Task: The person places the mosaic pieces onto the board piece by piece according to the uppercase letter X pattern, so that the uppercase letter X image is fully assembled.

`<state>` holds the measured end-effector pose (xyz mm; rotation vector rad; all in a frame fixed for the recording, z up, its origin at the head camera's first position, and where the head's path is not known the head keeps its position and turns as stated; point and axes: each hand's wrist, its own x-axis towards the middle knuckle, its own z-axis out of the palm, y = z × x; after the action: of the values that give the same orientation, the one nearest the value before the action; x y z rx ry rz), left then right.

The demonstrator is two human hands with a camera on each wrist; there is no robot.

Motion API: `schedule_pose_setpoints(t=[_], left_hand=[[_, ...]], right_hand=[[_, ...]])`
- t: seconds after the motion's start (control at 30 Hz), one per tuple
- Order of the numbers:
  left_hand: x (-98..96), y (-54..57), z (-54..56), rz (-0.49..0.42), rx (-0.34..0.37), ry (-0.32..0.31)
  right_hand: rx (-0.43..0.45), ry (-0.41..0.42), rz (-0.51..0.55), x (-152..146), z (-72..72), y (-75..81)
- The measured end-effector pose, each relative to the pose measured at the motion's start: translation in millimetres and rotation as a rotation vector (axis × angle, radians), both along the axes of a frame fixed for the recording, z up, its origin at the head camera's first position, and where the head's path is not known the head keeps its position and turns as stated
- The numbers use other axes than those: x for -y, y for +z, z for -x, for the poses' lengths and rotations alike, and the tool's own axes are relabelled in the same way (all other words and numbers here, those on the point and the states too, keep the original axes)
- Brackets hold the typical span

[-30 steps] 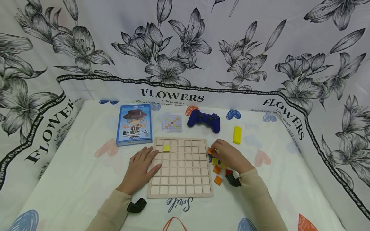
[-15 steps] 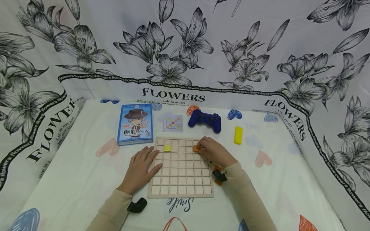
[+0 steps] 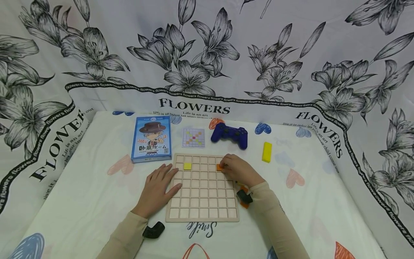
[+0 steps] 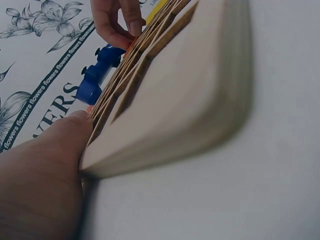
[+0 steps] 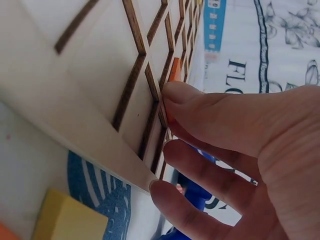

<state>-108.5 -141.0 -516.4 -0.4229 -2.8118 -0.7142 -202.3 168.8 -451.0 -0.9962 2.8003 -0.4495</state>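
Note:
A square wooden grid board (image 3: pixel 202 184) lies flat on the table. My left hand (image 3: pixel 157 190) rests on its left edge with fingers spread, holding nothing. At the board's upper right, my right hand (image 3: pixel 242 170) pinches a small orange tile (image 3: pixel 219 167) at a cell in the second row from the top. In the right wrist view the thumb partly covers that orange tile (image 5: pixel 175 70). A yellow tile (image 3: pixel 187 166) sits in a cell at the upper left. More orange tiles (image 3: pixel 244 205) lie right of the board, partly hidden under the right wrist.
Behind the board stand a blue game box (image 3: pixel 151 139), a small card with a coloured grid (image 3: pixel 193 138) and a blue game controller (image 3: pixel 229 135). A yellow block (image 3: pixel 266 152) lies at the right. Near the board's right edge is a yellow tile (image 5: pixel 70 220).
My right hand has carried the orange tile left from the loose tiles onto the board. Over the last half second it has barely moved. The left hand has stayed in place.

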Motion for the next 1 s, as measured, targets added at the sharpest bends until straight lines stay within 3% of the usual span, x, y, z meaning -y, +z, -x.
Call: schedule_pose_setpoints(t=[0.2, 0.33, 0.53, 0.73, 0.87, 1.0], left_hand=[[0.1, 2.3, 0.4, 0.001, 0.014, 0.001], [-0.7, 3.2, -0.2, 0.001, 0.032, 0.005], [-2.3, 2.5, -0.3, -0.003, 0.029, 0.005], [-0.9, 3.8, -0.7, 0.005, 0.025, 0.005], [-1.2, 5.9, -0.7, 0.013, 0.036, 0.002], [-2.3, 7.3, -0.3, 0.006, 0.039, 0.0]], right_hand=[[0.01, -0.001, 0.003, 1, 0.1, 1.1], [0.056, -0.044, -0.059, 1, -3.9, 4.5], [0.046, -0.12, -0.148, -11, -22.3, 22.7], [0.024, -0.227, -0.181, -45, -42.7, 36.7], [0.107, -0.311, -0.206, -69, -53.8, 35.9], [0.248, -0.398, -0.205, -80, -59.5, 27.3]])
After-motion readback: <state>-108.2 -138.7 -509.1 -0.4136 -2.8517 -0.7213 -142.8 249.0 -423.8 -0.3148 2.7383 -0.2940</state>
